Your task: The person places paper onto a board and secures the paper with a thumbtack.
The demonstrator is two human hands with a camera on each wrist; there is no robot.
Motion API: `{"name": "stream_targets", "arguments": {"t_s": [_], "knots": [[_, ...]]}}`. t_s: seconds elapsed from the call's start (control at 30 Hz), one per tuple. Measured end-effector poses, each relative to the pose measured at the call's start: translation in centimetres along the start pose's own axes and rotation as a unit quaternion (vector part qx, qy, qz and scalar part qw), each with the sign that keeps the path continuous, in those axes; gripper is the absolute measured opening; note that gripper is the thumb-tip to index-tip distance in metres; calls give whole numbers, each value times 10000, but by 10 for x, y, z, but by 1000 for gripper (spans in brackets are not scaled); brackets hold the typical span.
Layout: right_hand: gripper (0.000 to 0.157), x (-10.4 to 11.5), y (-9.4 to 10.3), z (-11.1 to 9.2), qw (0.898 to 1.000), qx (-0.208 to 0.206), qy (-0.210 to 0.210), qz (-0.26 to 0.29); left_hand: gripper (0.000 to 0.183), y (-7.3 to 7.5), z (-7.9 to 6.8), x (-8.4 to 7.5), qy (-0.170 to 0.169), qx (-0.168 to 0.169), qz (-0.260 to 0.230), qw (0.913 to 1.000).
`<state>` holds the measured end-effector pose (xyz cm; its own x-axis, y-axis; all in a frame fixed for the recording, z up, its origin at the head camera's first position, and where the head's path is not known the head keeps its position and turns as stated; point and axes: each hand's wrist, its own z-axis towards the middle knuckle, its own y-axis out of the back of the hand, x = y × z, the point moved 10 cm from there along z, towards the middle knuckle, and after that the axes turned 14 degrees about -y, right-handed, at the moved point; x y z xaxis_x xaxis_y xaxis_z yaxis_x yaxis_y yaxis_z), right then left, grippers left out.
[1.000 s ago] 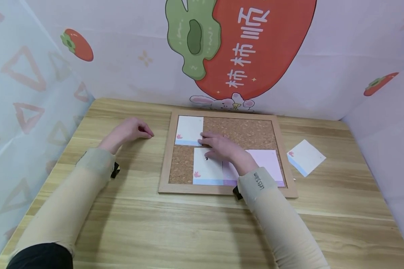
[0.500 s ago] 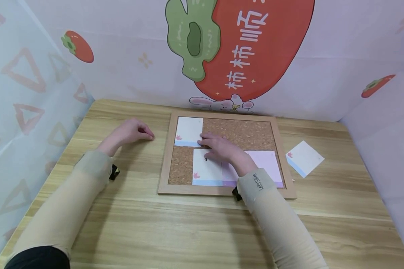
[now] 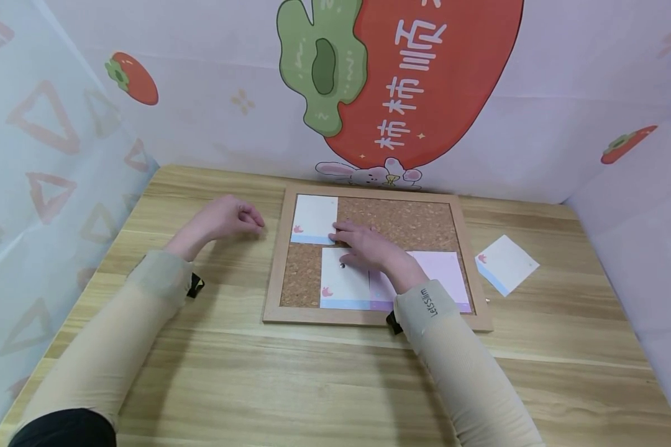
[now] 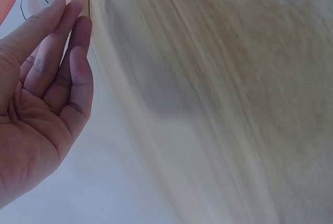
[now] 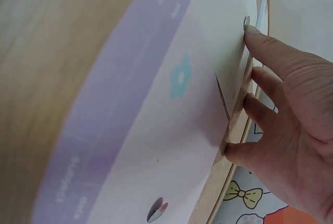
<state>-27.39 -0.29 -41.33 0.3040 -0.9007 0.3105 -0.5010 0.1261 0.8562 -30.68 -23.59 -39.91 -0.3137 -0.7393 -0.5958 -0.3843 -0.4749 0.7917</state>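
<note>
In the head view my right hand (image 3: 371, 248) spreads over the framed cork board (image 3: 408, 220). Its fingertips rest near the lower right corner of the upper white note (image 3: 315, 214). The right wrist view has the thumb right against a silver thumbtack (image 5: 246, 22) in the lower white note (image 3: 341, 288). Purple-edged notes (image 3: 438, 273) lie beside that one, partly behind the hand; another thumbtack (image 5: 157, 210) sits in one. My left hand (image 3: 223, 218) hovers left of the frame, its fingers bent and thumb tip close to the index. I cannot tell whether they pinch something tiny.
A loose white note (image 3: 507, 265) with a blue edge lies turned on the wooden table (image 3: 313, 385), right of the board. A small shiny tack (image 3: 488, 300) is at the frame's right side. A printed backdrop (image 3: 212, 112) stands behind and along both sides.
My left hand has shifted slightly right toward the board, and its fingers look a little more unbent. My right hand and the notes keep their places.
</note>
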Motion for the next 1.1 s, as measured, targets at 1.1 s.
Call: {"name": "stream_targets", "arguments": {"t_s": [1.1], "knots": [[56,-1,-5,0,9998,48,49,-176,15,-8,12,-22,-384,-50,220,9990]]}}
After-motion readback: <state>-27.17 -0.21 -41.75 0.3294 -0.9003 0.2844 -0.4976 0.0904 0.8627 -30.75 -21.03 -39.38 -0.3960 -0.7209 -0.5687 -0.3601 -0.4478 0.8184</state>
